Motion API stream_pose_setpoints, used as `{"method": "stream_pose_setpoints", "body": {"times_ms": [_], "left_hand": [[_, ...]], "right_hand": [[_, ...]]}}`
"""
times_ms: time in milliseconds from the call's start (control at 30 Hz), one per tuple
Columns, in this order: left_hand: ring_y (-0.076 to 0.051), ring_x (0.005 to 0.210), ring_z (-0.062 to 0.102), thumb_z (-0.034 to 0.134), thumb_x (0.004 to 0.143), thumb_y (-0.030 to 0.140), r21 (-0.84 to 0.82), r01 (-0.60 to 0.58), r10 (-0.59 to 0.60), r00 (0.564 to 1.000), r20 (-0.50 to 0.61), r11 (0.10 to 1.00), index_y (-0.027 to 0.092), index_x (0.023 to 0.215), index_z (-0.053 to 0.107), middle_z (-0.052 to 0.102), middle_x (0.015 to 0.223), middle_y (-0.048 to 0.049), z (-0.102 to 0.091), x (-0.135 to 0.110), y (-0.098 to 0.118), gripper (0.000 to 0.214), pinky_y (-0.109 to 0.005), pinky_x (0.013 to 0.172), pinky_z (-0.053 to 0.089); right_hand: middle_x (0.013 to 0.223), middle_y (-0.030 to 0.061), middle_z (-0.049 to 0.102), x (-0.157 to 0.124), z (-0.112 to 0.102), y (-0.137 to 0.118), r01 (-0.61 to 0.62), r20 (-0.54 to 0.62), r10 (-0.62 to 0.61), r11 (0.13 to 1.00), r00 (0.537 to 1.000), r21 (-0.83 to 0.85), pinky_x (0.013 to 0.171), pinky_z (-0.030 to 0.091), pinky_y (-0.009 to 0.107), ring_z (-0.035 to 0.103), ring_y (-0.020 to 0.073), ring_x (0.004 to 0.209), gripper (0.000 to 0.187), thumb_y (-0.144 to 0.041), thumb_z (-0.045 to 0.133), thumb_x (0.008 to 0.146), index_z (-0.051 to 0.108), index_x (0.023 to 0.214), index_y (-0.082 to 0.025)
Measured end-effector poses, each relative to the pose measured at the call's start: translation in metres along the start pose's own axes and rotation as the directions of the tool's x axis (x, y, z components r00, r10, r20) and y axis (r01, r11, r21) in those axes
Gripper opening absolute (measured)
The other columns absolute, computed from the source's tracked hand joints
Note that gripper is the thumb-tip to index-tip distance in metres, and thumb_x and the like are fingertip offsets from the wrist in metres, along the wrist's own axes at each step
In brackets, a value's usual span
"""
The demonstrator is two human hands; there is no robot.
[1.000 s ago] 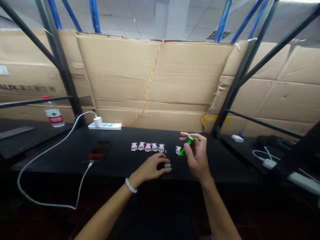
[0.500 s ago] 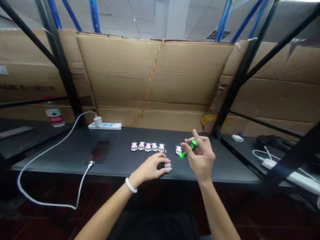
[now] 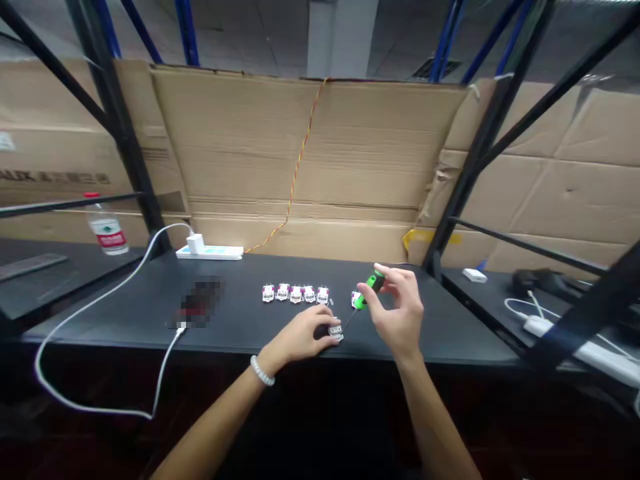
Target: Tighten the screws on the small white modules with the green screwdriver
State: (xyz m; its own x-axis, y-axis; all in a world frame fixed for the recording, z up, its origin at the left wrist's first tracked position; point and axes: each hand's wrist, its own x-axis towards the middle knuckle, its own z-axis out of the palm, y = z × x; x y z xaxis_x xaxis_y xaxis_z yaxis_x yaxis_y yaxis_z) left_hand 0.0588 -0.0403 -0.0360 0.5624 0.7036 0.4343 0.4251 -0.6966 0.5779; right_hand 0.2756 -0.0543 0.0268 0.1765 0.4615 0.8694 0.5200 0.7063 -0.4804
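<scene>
cardboard panels [image 3: 310,153] are biggest, standing as a wall behind the bench. print on the left panel: "aux" near the frame edge, then a run of characters too blurred to read. white sticker [image 3: 6,141] above that, not legible.

black table [image 3: 240,333] next, dark rack posts [image 3: 470,153] either side.

then my hands: left hand [image 3: 306,331] near the front edge, pinched narrow; right hand [image 3: 400,313] to its right and a bit higher, thumb and fingers closed on a tool.

white cable [image 3: 65,310] loops down the left side. power strip [image 3: 220,253] sits against the cardboard, plug [image 3: 196,243] in its left end. water bottle [image 3: 110,233] at far left: red cap, red and white label with a green mark, wording too small for me to read.

screwdriver [image 3: 370,290] is the tool: green and black handle between my right thumb and fingers, thin shaft slanting down-left.

row of five white-and-purple modules [image 3: 296,294] lies beyond my left fingers; one separate module [image 3: 355,299] is partly behind the handle.

small white part [image 3: 336,332] is between my left thumb and fingers. driver tip is right beside it; can't tell if they touch.
</scene>
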Motion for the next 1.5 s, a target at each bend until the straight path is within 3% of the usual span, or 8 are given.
{"method": "stream_pose_setpoints", "body": {"times_ms": [167, 333, 533, 733, 967, 1167, 1367, 1500], "left_hand": [[-0.026, 0.113, 0.07, 0.08, 0.094, 0.032, 0.0, 0.005, -0.005, 1.0, -0.002, 1.0, 0.021, 0.123, 0.079, 0.071, 0.121, -0.0099, 0.001, -0.001, -0.001, 0.031, -0.038, 0.106, 0.055], [-0.026, 0.112, 0.07, 0.08, 0.094, 0.031, 0.001, 0.008, -0.008, 1.0, 0.003, 1.0, 0.021, 0.122, 0.079, 0.07, 0.121, -0.0098, 0.0, 0.0, 0.0, 0.031, -0.039, 0.106, 0.055], [-0.025, 0.112, 0.069, 0.08, 0.094, 0.032, -0.003, 0.016, -0.016, 1.0, 0.011, 1.0, 0.021, 0.123, 0.079, 0.07, 0.121, -0.01, -0.001, 0.0, -0.001, 0.032, -0.038, 0.105, 0.055], [-0.026, 0.112, 0.069, 0.079, 0.094, 0.035, 0.003, -0.001, 0.001, 1.0, 0.0, 1.0, 0.022, 0.122, 0.079, 0.07, 0.121, -0.0098, -0.001, 0.0, 0.0, 0.03, -0.039, 0.105, 0.055], [-0.025, 0.112, 0.07, 0.078, 0.095, 0.035, 0.001, 0.0, 0.0, 1.0, 0.005, 1.0, 0.022, 0.123, 0.078, 0.07, 0.121, -0.0099, -0.001, 0.0, -0.001, 0.031, -0.039, 0.106, 0.055], [-0.025, 0.114, 0.069, 0.078, 0.095, 0.033, 0.018, -0.003, 0.003, 1.0, 0.01, 1.0, 0.022, 0.122, 0.078, 0.07, 0.122, -0.0094, -0.001, 0.0, -0.002, 0.029, -0.039, 0.106, 0.055], [-0.026, 0.114, 0.069, 0.078, 0.095, 0.035, 0.017, -0.003, 0.003, 1.0, 0.009, 1.0, 0.022, 0.122, 0.078, 0.07, 0.122, -0.0097, -0.002, 0.0, -0.001, 0.03, -0.039, 0.107, 0.055], [-0.025, 0.113, 0.069, 0.079, 0.095, 0.033, 0.007, 0.0, 0.0, 1.0, 0.011, 1.0, 0.022, 0.123, 0.078, 0.07, 0.121, -0.0092, -0.002, 0.0, 0.0, 0.03, -0.039, 0.106, 0.055]], "right_hand": [[0.127, 0.0106, 0.067, 0.001, -0.003, 0.001, -0.014, 0.143, 0.003, 0.997, 0.99, 0.072, 0.093, 0.059, 0.043, 0.067, 0.0256, 0.111, 0.038, -0.029, 0.058, 0.103, 0.063, 0.141, -0.025], [0.113, 0.0077, 0.062, 0.001, -0.002, -0.002, 0.009, 0.018, -0.009, 1.0, 1.0, -0.03, 0.079, 0.057, 0.038, 0.063, 0.0215, 0.089, 0.037, -0.037, 0.077, 0.093, 0.071, 0.128, -0.025], [0.12, 0.0107, 0.068, 0.003, -0.005, -0.006, 0.02, 0.139, -0.022, 1.0, 0.99, 0.015, 0.087, 0.057, 0.041, 0.066, 0.0254, 0.103, 0.038, -0.028, 0.054, 0.104, 0.064, 0.14, -0.024], [0.105, 0.0068, 0.063, 0.003, -0.005, -0.01, 0.044, 0.032, -0.042, 0.997, 0.999, -0.07, 0.076, 0.056, 0.038, 0.06, 0.0207, 0.082, 0.033, -0.037, 0.075, 0.095, 0.072, 0.125, -0.025], [0.124, 0.0111, 0.071, -0.001, -0.005, -0.005, -0.011, 0.117, -0.001, 0.995, 0.993, 0.098, 0.092, 0.059, 0.044, 0.071, 0.0268, 0.108, 0.037, -0.028, 0.05, 0.105, 0.06, 0.141, -0.024], [0.112, 0.0081, 0.062, 0.001, -0.003, -0.009, 0.091, 0.017, -0.09, 0.995, 0.996, -0.042, 0.078, 0.059, 0.04, 0.064, 0.0221, 0.089, 0.033, -0.035, 0.078, 0.092, 0.072, 0.123, -0.026], [0.125, 0.0121, 0.067, 0.002, -0.005, -0.01, 0.071, 0.112, -0.075, 0.997, 0.991, 0.038, 0.087, 0.06, 0.044, 0.067, 0.027, 0.11, 0.037, -0.025, 0.057, 0.103, 0.066, 0.138, -0.026], [0.119, 0.0112, 0.064, 0.002, -0.004, -0.01, 0.075, 0.085, -0.074, 0.997, 0.994, -0.007, 0.08, 0.06, 0.041, 0.065, 0.0262, 0.103, 0.038, -0.03, 0.069, 0.097, 0.069, 0.135, -0.026]]}}
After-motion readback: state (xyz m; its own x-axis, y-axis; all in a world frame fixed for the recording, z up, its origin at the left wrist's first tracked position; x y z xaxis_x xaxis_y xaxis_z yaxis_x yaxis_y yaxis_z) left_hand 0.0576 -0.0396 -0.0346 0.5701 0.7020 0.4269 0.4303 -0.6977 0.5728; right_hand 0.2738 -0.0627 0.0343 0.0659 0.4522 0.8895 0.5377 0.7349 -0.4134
